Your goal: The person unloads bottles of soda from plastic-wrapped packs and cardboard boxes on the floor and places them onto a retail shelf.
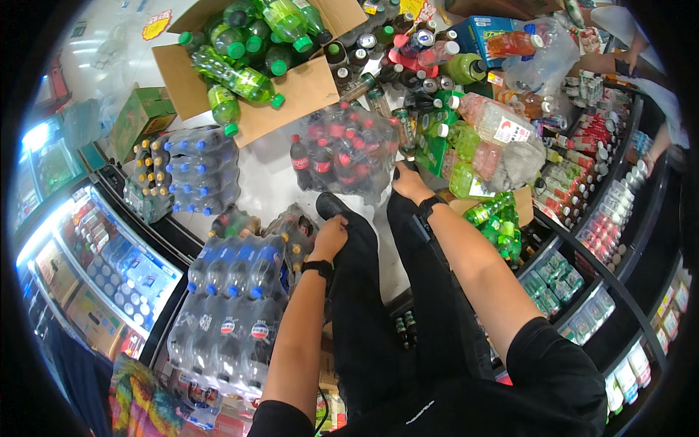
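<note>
My left hand point(331, 239) is closed at the side of my left black trouser leg point(355, 269), its fingers curled against the cloth. Farther out, my right hand point(413, 183) is closed at my right trouser leg point(416, 240); its fingertips are partly hidden. Just beyond both hands, a clear-wrapped pack of dark soda bottles with red caps point(341, 151) stands on the floor. To the left of my left hand are wrapped packs of dark bottles with blue caps point(237, 269).
An open cardboard box point(291, 98) holds several green bottles. Loose bottles and cans crowd the far right, beside a large clear bottle point(495, 120). Shelves point(582, 240) line the right, a lit cooler point(109, 262) the left. Another person's arm point(659, 149) reaches in at right.
</note>
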A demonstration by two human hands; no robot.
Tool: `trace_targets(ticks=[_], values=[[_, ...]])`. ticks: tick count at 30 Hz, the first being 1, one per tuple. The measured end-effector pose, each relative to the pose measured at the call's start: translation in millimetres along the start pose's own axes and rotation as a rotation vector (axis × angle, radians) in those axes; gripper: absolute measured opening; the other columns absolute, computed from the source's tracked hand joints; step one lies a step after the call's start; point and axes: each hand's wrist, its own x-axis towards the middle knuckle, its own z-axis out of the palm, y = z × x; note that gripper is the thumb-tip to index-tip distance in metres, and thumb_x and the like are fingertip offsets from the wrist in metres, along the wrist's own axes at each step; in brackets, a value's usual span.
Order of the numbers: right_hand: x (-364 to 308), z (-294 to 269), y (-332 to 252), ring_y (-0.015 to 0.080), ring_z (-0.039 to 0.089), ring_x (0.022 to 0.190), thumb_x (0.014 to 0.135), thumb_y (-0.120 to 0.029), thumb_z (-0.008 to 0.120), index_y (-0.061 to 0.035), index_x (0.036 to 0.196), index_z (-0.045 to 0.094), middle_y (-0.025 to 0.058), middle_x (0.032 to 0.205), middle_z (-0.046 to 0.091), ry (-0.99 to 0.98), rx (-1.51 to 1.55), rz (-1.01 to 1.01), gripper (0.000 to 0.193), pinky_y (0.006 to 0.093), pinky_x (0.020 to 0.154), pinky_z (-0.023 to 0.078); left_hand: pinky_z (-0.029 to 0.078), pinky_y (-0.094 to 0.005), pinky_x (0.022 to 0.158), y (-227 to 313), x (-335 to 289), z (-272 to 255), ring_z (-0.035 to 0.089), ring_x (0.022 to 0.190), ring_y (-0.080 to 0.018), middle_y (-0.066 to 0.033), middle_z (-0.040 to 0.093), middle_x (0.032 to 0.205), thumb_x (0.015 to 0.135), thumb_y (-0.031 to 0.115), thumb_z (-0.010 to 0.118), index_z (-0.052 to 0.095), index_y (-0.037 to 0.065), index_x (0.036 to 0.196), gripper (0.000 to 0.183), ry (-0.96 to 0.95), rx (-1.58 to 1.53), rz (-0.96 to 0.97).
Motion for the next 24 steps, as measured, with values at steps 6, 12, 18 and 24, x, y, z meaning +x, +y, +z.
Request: trace_targets(ticks=[6,12,18,24], values=[[75,-10,3,0.0347,0.056,0.101,0.075,-0.015,0.051,-0.0159,0.127,0.042,0.0209,0.106,0.059,0.01,-0.108,-0.034,0.054,0.0422,0.085,0.045,0.046,-0.0415,0.078,40,100,14,0.056,0.093,-0.0366,-0.0189,0.059,0.098,0.07,-0.001,0.049,0.056,0.007,0.1,0.031,-0.009,0.059,0.131],[100,-15,3,0.0337,0.053,0.107,0.076,-0.014,0.05,-0.0189,0.126,0.044,0.0179,0.117,0.053,-0.085,-0.255,-0.109,0.05,0.0416,0.086,0.046,0.047,-0.0441,0.078,71,169,16,0.055,0.093,-0.0391,-0.0212,0.048,0.113,0.068,-0.002,0.053,0.05,0.009,0.113,0.047,-0.001,0.228,0.121],[116,-12,28,0.0335,0.055,0.103,0.079,-0.024,0.056,-0.0173,0.122,0.049,0.016,0.114,0.054,-0.115,-0.33,-0.369,0.043,0.0405,0.085,0.046,0.047,-0.0436,0.081,85,227,26,0.054,0.097,-0.0402,-0.0187,0.044,0.112,0.073,0.008,0.06,0.049,0.016,0.119,0.048,-0.201,0.311,0.152],[118,-24,37,0.0351,0.056,0.096,0.08,-0.019,0.06,-0.0051,0.105,0.058,0.0184,0.102,0.059,-0.185,-0.021,-0.519,0.028,0.0404,0.083,0.045,0.044,-0.0417,0.087,71,241,30,0.047,0.11,-0.0321,-0.0104,0.046,0.117,0.08,0.009,0.05,0.057,0.019,0.113,0.035,-0.39,0.483,0.178]])
